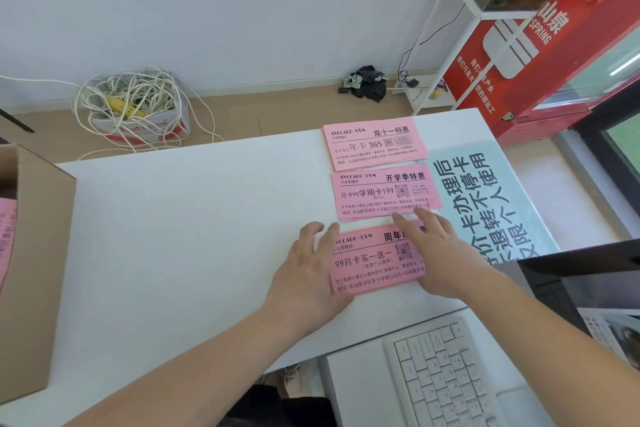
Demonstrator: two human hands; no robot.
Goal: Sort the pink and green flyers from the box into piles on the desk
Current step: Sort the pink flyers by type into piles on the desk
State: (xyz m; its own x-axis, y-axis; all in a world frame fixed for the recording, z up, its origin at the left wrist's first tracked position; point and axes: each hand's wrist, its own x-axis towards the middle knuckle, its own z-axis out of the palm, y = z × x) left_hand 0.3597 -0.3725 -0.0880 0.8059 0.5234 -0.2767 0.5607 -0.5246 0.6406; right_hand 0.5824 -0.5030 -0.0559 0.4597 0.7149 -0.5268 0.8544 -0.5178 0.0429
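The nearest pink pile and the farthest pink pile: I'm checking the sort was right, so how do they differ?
The nearest pink pile reads 99, the farthest pink pile 365. The left hand and right hand touch the nearest pile with straight fingers; the farthest lies untouched. Both are pink with an AVOCADO·GYM heading and a QR code.

White wall [207, 10], tan floor [277, 111] w/ white skirting [259, 88], white desk [173, 218]; red cooler [561, 87] & white shelf frame [420, 100] far rt

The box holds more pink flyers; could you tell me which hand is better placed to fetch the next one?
Probably the left hand: it rests at the left edge of the nearest pile, toward the box; the right hand lies on its right, farther off.
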